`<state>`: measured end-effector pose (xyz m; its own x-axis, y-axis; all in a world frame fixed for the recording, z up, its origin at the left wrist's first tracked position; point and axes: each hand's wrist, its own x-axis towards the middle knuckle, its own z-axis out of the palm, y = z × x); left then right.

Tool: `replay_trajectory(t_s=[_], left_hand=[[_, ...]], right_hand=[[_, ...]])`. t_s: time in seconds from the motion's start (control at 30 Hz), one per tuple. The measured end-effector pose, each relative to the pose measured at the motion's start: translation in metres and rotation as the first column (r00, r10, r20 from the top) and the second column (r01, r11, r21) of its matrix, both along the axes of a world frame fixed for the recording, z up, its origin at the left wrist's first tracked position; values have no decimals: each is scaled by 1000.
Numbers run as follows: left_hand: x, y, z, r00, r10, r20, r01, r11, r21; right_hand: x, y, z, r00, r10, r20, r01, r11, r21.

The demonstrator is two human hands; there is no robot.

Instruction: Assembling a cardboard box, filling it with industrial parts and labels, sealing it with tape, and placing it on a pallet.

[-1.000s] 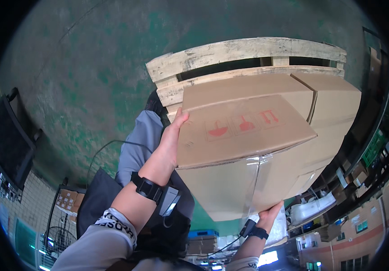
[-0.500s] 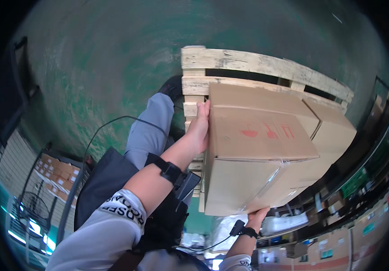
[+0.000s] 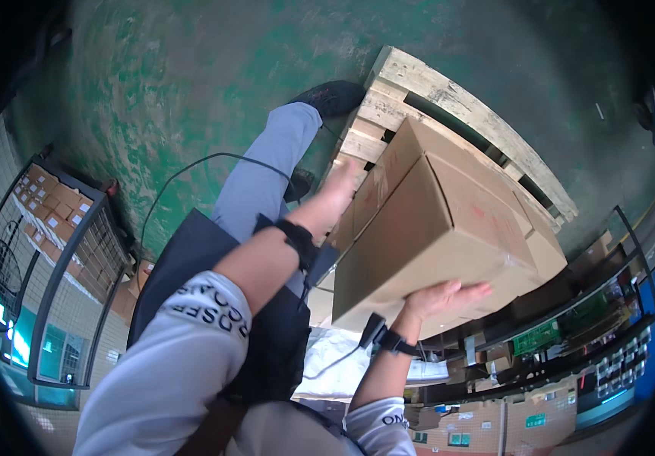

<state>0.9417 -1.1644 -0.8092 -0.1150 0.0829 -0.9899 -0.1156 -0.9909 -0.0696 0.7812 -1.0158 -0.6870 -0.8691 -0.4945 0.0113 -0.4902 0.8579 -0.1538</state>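
A brown cardboard box (image 3: 396,243) stands on top of other cardboard boxes (image 3: 392,171) on a wooden pallet (image 3: 449,87). My right hand (image 3: 445,299) lies against the near face of the upper box, its fingers stretched out to the right. My left hand (image 3: 335,196) is off the box, just beyond its left side and above the pallet's left edge. Motion smears its fingers. Red print, partly visible, marks the upper box's top. Dark devices are strapped to both my wrists.
My shoe (image 3: 331,97) stands beside the pallet's far left corner. A black cable (image 3: 191,162) loops past my leg. A mesh cage cart (image 3: 103,228) with small cartons stands to the left. Shelving with a green crate (image 3: 536,338) lies at the lower right.
My left hand has come away from the box's left side. My right hand has moved up onto its near face. Box and pallet now appear turned clockwise in view.
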Motion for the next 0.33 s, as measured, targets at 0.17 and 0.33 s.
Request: replay_trajectory(t_s=[0.17, 0.33], left_hand=[[100, -75, 34, 994, 24, -104, -63, 920, -388], [257, -104, 119, 830, -495, 257, 482, 405, -777]], right_hand=[[7, -14, 4, 998, -57, 21, 54, 992, 111], [-12, 0, 82, 934, -30, 355, -18, 991, 131]])
